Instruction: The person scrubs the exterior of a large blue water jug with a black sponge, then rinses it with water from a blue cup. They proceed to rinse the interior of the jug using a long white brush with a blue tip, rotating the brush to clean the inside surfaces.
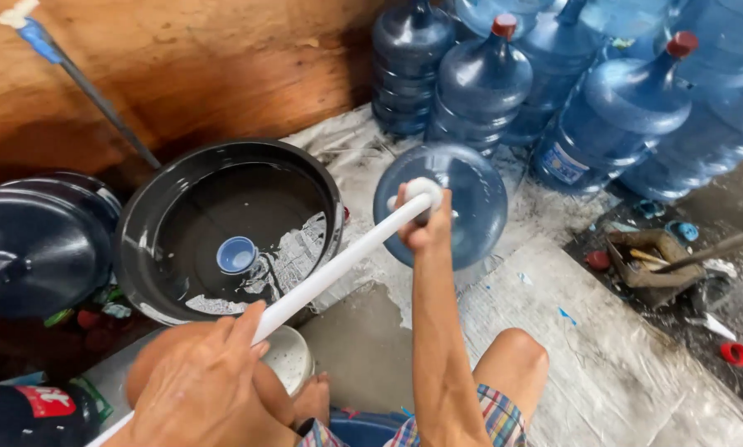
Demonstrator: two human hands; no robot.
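- Hands first: the left hand (201, 385) is closed round the near end of a white pipe (330, 273), fingers wrapped along it.
- The right hand (423, 217) is clamped at the mouth of a blue jug (462, 203), where the far end of the pipe meets the neck; the two hands are well apart, one at each end of the pipe.
- Jug position: it lies tipped toward the camera on the floor (603, 356), mouth facing the person, just beside a black basin (144, 248).
- Progress, as a judgement: the pipe seems to be entering the jug, so work on its inside looks under way rather than finished; whether the jug is already clean cannot be told.
- Basin holds shallow water with foam and a small blue cup (236, 254) floating in it.
- A white bowl (291, 358) sits near the left hand, partly under the pipe.
- Behind, a cluster of upright jugs (611, 116) stands against the wall, some with red caps.
- To the right, a small tray of tools (653, 261) and loose red caps (735, 354) lie on the wet floor.
- At the left, a dark lid (32, 248).
- The person's knee (516, 352) is close under the right arm; nothing blocks the pipe.
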